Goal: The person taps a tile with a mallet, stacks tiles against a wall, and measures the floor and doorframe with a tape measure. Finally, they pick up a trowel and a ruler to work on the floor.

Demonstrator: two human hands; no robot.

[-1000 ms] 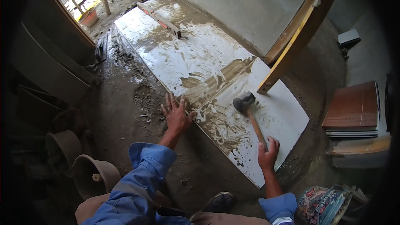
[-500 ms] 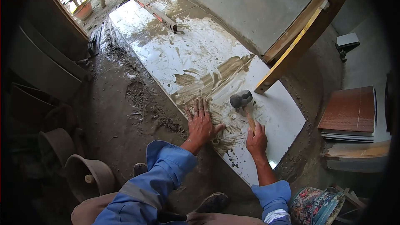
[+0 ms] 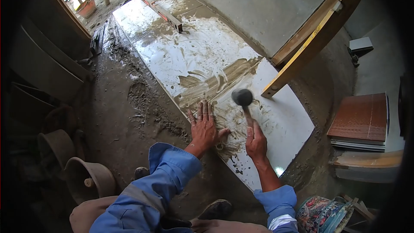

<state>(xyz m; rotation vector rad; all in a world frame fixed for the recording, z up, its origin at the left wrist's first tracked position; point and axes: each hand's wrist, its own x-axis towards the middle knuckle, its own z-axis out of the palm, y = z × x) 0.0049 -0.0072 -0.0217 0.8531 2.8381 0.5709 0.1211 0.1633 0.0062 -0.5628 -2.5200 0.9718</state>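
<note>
My left hand [image 3: 204,128] lies flat with fingers spread near the left edge of a white floor tile [image 3: 289,121] smeared with grey-brown mortar. Its fingertips are right at the joint with the tile beyond [image 3: 202,56]. In my right hand [image 3: 256,143] is the wooden handle of a rubber mallet [image 3: 242,97]; the black head is over the near tile, close to the joint. One end of a yellow spirit level [image 3: 297,56] overlaps the far right part of that tile.
Another level [image 3: 160,14] lies across the farther tiles. Wet mortar [image 3: 146,108] covers the floor at left, with buckets [image 3: 92,179] beside my legs. At right are stacked tiles [image 3: 360,118] and a patterned bucket [image 3: 323,215]. A plastered wall [image 3: 258,13] runs along the far side.
The mallet and my right hand have shifted slightly left, and the mallet head has turned. My left hand stays spread on the tile.
</note>
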